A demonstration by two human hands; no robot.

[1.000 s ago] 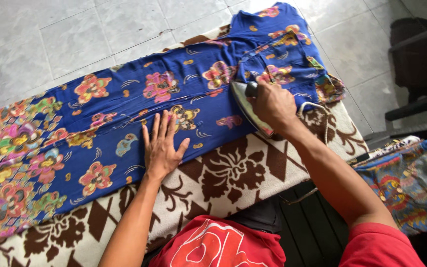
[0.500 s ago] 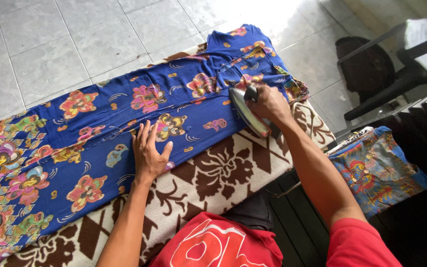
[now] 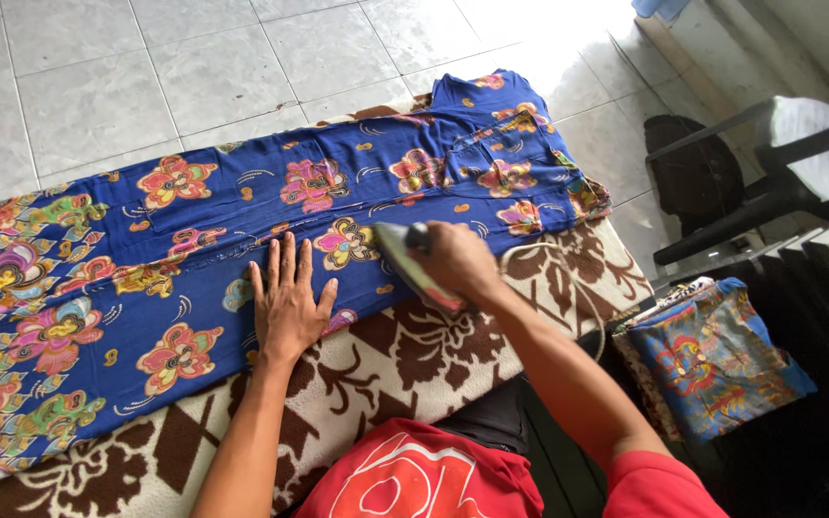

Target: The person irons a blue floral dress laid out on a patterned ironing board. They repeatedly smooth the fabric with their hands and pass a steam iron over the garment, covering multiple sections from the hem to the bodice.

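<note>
The brown-and-cream floral blanket [image 3: 414, 374] covers the work surface nearest the person. On it lies the blue floral garment [image 3: 242, 221], stretched along the blanket's far side. The left hand [image 3: 287, 305] rests flat on the garment's near edge, fingers spread. Just right of it, the right hand [image 3: 458, 264] is closed around the iron [image 3: 405, 259], which sits on the garment. Right of the blanket lies a folded cloth stack [image 3: 712, 360].

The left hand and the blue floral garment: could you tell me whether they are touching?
Touching. The head view shows the left hand lying flat, fingers spread, directly on the blue floral garment.
</note>
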